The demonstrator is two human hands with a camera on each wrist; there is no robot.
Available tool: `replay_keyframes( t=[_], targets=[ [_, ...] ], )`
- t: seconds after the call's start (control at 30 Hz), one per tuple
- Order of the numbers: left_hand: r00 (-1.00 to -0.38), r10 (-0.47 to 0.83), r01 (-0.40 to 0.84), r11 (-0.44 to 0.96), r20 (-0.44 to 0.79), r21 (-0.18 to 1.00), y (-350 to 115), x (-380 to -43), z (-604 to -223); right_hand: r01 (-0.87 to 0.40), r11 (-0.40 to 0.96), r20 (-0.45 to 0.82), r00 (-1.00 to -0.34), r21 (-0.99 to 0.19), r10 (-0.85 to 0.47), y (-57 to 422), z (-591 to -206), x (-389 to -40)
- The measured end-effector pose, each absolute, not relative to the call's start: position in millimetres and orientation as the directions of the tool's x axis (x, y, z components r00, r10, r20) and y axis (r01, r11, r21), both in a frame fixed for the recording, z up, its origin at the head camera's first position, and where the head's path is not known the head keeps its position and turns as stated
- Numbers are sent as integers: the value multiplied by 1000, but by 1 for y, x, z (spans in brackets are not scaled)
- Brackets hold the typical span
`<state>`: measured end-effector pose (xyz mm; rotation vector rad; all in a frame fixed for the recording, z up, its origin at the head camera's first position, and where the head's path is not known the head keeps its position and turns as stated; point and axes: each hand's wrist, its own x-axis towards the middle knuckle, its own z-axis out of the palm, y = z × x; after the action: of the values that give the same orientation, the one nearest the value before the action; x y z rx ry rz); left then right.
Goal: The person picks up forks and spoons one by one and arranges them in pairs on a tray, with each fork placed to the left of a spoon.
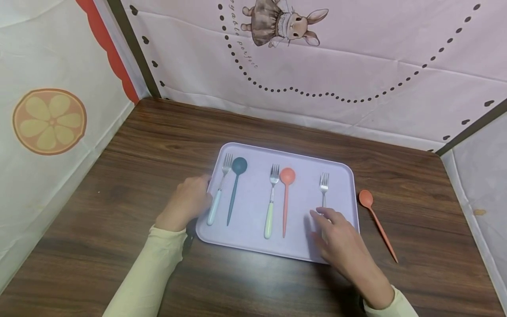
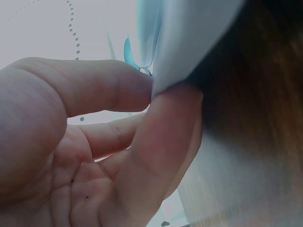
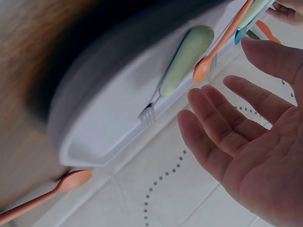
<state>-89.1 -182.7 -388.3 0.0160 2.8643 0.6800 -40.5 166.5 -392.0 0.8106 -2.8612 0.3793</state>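
Note:
A pale lilac tray [image 1: 251, 198] lies on the wooden table. My left hand [image 1: 192, 198] pinches its left rim between thumb and index finger, seen close in the left wrist view. Over the tray's right part hovers my right hand [image 1: 342, 237], fingers loosely spread and holding nothing. Beneath it lies a fork [image 1: 324, 182], its handle hidden in the head view but showing green [image 3: 187, 61] in the right wrist view. At the tray's left are a pale-blue-handled fork [image 1: 215, 207] and a dark teal spoon [image 1: 239, 166]. A green-handled fork [image 1: 269, 220] and coral spoon [image 1: 287, 176] lie mid-tray.
Right of the tray, an orange-red spoon [image 1: 379, 225] lies directly on the table [image 1: 150, 149]. Printed cloth walls [image 1: 356, 53] enclose the back and sides, one with an orange-slice picture [image 1: 49, 122].

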Motion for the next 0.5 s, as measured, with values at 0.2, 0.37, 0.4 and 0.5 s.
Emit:
replay_keyframes(
  t=[0.2, 0.37, 0.4, 0.5],
  targets=[
    [-980, 52, -40, 894, -192, 446, -182, -89, -387, -481, 854, 181, -875, -199, -450, 173, -392, -39],
    [-979, 50, -44, 893, -197, 447, -181, -88, -386, -477, 856, 212, -874, -197, -438, 179, -392, -39],
    [-979, 50, -45, 893, -199, 447, -181, -88, -386, -476, 857, 213, -874, -196, -437, 180, -392, -39],
    [-978, 50, -48, 893, -205, 447, -181, -88, -385, -469, 860, 214, -878, -202, -428, 183, -391, -39]
  ],
)
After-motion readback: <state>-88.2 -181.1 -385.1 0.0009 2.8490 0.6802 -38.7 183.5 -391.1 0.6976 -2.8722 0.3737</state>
